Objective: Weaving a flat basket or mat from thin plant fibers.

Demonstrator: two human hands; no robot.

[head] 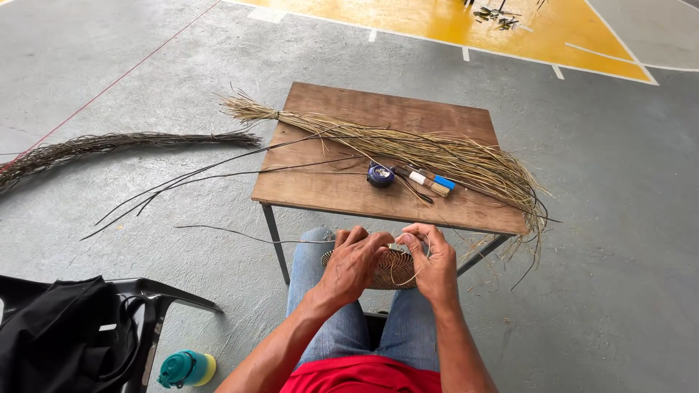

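Round woven brown straw disc (386, 271) — on my lap, gripped by my left hand (354, 263) and right hand (431, 263), fingers closed — below brown wooden surface (328, 191) carrying dried straw bundle (408, 149).

Worn on the head, tilted steeply down and forward. Close over both hands (389, 262) at the lap, reaching past the wooden table (342, 193) to the court floor (611, 153).
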